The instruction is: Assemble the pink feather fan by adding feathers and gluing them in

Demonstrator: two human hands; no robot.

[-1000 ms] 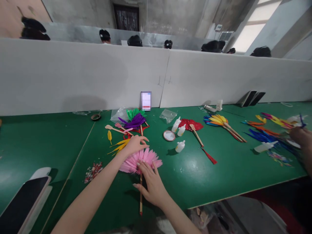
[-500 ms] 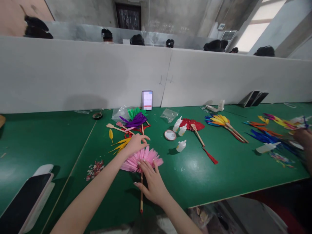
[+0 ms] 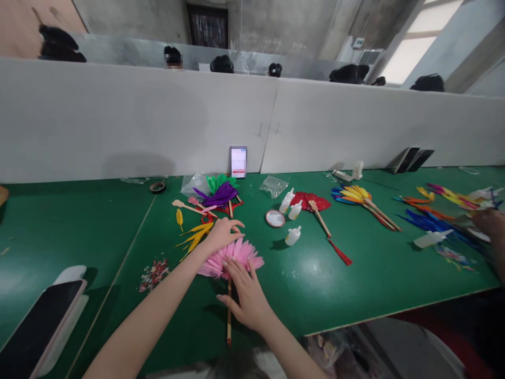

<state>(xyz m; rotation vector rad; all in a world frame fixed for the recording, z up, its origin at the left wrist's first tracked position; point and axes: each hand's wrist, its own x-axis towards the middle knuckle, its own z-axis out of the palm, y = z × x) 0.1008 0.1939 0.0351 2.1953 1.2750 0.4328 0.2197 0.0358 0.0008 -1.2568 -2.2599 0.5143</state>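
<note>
A pink feather fan lies on the green table with its wooden handle pointing toward me. My right hand rests on the lower middle of the feathers, fingers stretched out and thumb apart beside the handle. At the fan's far edge is my left hand, its fingers loosely bent and apart, with nothing visible in them. Whether its underside touches the feathers is hidden. Yellow feathers lie just left of that hand. Beyond it sit a purple feather fan and a green one.
White glue bottles and a round dish stand to the right, near a red fan and a yellow-and-blue fan. Feather scraps and a phone lie left. A co-worker's hand is far right.
My left hand has shifted slightly up and to the right along the fan's far edge. My right hand stays on the pink feathers.
</note>
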